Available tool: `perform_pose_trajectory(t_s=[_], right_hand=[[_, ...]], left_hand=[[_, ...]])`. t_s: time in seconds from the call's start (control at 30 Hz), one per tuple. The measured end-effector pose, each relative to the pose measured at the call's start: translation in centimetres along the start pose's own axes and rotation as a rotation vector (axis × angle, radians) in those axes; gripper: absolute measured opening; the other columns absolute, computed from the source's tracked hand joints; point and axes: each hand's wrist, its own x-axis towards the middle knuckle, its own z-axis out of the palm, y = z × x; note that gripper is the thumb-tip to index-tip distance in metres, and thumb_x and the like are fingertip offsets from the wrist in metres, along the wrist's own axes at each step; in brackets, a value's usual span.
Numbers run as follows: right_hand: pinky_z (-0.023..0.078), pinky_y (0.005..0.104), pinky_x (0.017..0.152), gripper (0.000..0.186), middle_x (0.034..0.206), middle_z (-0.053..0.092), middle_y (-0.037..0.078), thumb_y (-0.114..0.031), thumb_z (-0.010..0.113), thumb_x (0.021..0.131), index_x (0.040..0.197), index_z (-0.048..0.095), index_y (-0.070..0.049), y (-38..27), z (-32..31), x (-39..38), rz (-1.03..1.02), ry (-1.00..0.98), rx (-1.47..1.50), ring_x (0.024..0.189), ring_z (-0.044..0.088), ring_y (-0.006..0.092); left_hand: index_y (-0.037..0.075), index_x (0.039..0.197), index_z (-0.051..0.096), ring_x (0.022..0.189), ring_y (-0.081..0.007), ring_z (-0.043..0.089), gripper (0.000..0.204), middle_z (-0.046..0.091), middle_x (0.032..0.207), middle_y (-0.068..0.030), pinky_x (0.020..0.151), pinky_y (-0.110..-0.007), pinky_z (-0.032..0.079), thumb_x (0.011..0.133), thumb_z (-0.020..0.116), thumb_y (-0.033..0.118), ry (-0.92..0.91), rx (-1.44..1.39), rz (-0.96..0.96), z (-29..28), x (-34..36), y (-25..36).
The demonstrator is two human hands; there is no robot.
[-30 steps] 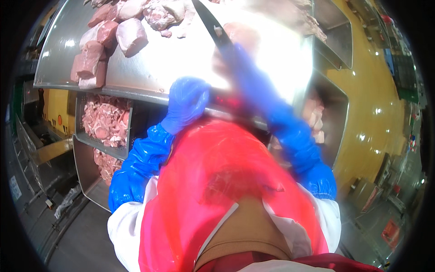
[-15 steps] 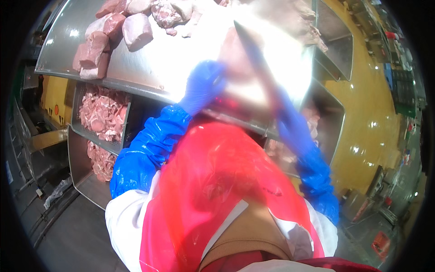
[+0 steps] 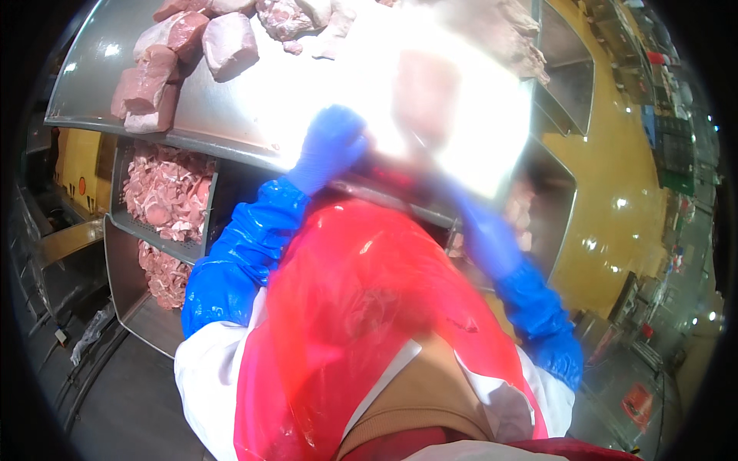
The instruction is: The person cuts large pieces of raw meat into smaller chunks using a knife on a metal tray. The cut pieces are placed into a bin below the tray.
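Observation:
My left hand, in a blue glove, is at the near edge of the steel table. Its fingers are curled inward, and whatever they may hold is hidden. To its right, a pink block of meat lies on a brightly lit white surface, its outline washed out by glare. My right hand, also blue-gloved, is low at the table's near right side, closed round a knife. Motion and glare smear its fingers and the blade.
Several meat blocks are piled at the table's left. Below stand metal bins of pink trimmings, one higher and one lower. More pale meat lies at the far right, beside a steel bin. The floor is yellow.
My right hand has drawn back toward me and slightly left; the blade that stood clear above the meat is now blurred. My left hand has shifted a little left, away from the meat.

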Motion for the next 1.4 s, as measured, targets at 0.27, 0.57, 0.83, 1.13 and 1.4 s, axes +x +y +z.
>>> perform_pose_trajectory(t_s=[0.27, 0.57, 0.83, 1.13, 1.4], right_hand=[[0.057, 0.0337, 0.082, 0.066, 0.125, 0.069, 0.019, -0.001, 0.063, 0.093, 0.155, 0.044, -0.008, -4.5, -6.6, -3.1, 0.02, 0.077, 0.036, 0.102, 0.073, 0.0252], [0.054, 0.0327, 0.071, 0.069, 0.099, 0.072, 0.021, 0.0, 0.061, 0.095, 0.159, 0.04, -0.014, -8.7, -4.2, 7.9, -0.315, 0.242, 0.419, 0.072, 0.067, 0.0176], [0.053, 0.0302, 0.077, 0.07, 0.109, 0.07, 0.015, 0.001, 0.06, 0.096, 0.16, 0.039, -0.015, -12.8, -4.3, 10.2, -0.396, 0.134, 0.37, 0.082, 0.063, 0.0138], [0.052, 0.0249, 0.058, 0.065, 0.093, 0.07, 0.007, -0.007, 0.063, 0.099, 0.159, 0.038, -0.012, -3.2, -8.5, 15.0, -0.108, 0.435, 0.723, 0.066, 0.061, 0.0083], [0.052, 0.026, 0.052, 0.057, 0.094, 0.064, 0.009, -0.005, 0.057, 0.102, 0.153, 0.032, -0.005, -3.2, 1.9, 19.2, 0.003, 0.76, 1.356, 0.065, 0.061, 0.0134]], left_hand=[[0.005, 0.099, 0.066, 0.079, -0.016, 0.061, 0.016, 0.066, 0.089, -0.0041, 0.076, -0.031, 0.051, 0.085, 0.073, 0.003, 0.716, -0.119, -0.501, -14.6, -4.5, -11.1], [-0.002, 0.154, 0.032, 0.127, -0.0231, 0.058, 0.064, 0.056, 0.141, -0.0187, 0.109, -0.033, 0.047, 0.099, 0.063, 0.006, 0.253, -0.741, -0.772, -13.9, -1.5, -0.6], [0.002, 0.123, 0.063, 0.104, -0.0162, 0.067, 0.026, 0.069, 0.114, -0.0089, 0.094, -0.031, 0.055, 0.097, 0.065, 0.006, 0.593, -1.212, -0.764, -15.4, -2.5, -2.5], [-0.003, 0.14, 0.054, 0.12, -0.0254, 0.06, 0.049, 0.058, 0.138, -0.0154, 0.102, -0.035, 0.049, 0.095, 0.067, 0.012, 0.669, 0.135, -1.361, -18.9, -27.2, -17.3], [0.0, 0.144, 0.05, 0.138, -0.0263, 0.048, 0.046, 0.053, 0.146, -0.0156, 0.116, -0.037, 0.037, 0.103, 0.058, 0.019, 0.117, -0.52, -0.343, -2.3, 3.6, 1.5]])
